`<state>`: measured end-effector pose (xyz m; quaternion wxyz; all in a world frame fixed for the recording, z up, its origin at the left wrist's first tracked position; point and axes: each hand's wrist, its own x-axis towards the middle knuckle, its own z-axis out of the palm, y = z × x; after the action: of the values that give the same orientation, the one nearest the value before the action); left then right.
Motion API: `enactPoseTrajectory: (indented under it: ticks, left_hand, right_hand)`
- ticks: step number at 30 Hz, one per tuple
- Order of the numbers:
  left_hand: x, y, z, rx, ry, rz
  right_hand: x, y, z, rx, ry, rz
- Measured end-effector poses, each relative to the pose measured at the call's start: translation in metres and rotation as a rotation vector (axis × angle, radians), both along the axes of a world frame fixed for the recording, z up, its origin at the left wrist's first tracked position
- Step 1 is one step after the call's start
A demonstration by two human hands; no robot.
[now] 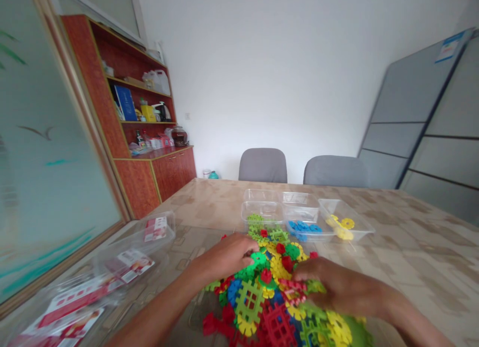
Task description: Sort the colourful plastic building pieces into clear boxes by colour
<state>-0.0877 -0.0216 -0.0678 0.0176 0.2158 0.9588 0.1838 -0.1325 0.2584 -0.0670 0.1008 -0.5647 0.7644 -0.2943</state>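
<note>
A heap of plastic interlocking pieces (275,297), red, green, yellow and blue, lies on the table in front of me. My left hand (228,257) rests on the heap's left side, fingers curled onto a green piece (258,259). My right hand (337,287) lies over the heap's right side, fingers bent down among red and yellow pieces; what they grip is hidden. Behind the heap stand clear plastic tubs: one with green pieces (258,214), one with blue pieces (305,228), one with yellow pieces (342,224), and an empty one (299,198).
The table (411,252) has a beige patterned top. Clear lidded boxes with red labels (127,259) lie at the left. Two grey chairs (263,165) stand at the far edge. A red-brown cabinet (149,147) stands left, grey panels (430,127) lean right.
</note>
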Motion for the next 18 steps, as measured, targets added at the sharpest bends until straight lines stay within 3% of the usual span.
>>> enactPoseTrajectory:
  ticks: [4, 7, 12, 18]
  left_hand:
    - [0.003, 0.011, -0.005, -0.011, 0.003, 0.013]
    - [0.004, 0.018, -0.015, -0.034, 0.004, 0.034]
    - [0.001, 0.022, -0.025, -0.069, 0.033, 0.052]
    - [0.001, 0.022, -0.026, -0.087, 0.085, -0.032]
  right_hand:
    - [-0.003, 0.004, -0.002, -0.091, -0.055, 0.008]
    - [-0.007, 0.002, -0.011, -0.155, 0.023, -0.03]
    - [-0.01, -0.008, -0.02, -0.14, 0.101, -0.01]
    - [-0.01, -0.009, -0.019, -0.165, 0.036, -0.007]
